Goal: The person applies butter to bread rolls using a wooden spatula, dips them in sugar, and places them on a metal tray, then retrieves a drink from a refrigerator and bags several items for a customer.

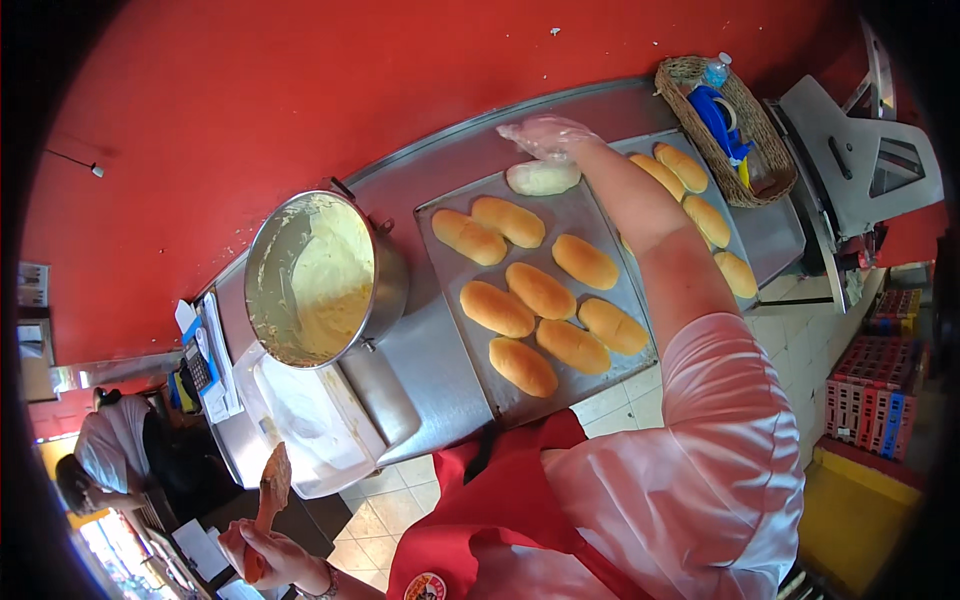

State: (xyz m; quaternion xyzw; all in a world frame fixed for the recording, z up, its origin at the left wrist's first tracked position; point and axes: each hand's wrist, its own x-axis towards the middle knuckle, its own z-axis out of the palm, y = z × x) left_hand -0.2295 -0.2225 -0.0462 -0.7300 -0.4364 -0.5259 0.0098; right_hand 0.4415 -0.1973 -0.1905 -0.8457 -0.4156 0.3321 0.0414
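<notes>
My left hand (255,548) grips a spatula (272,485) with cream smeared on its blade at the lower left. My right hand (548,136), in a clear plastic glove, reaches to the back of the steel counter, fingers stretched out, just above a pale, white-coated bun (543,178); whether it touches the bun I cannot tell. Several golden oblong buns lie on a metal tray (453,300) below it, and more on a second tray (740,240) to the right, partly behind my arm. A large steel pot (390,280) holds pale cream, left of the trays.
A wicker basket (775,150) with tape and a bottle stands at the back right, beside a metal appliance (855,170). A plastic tray (365,420), papers and a calculator (200,370) are at the left. Stacked crates (865,395) are at right. Other people (105,460) are at far left.
</notes>
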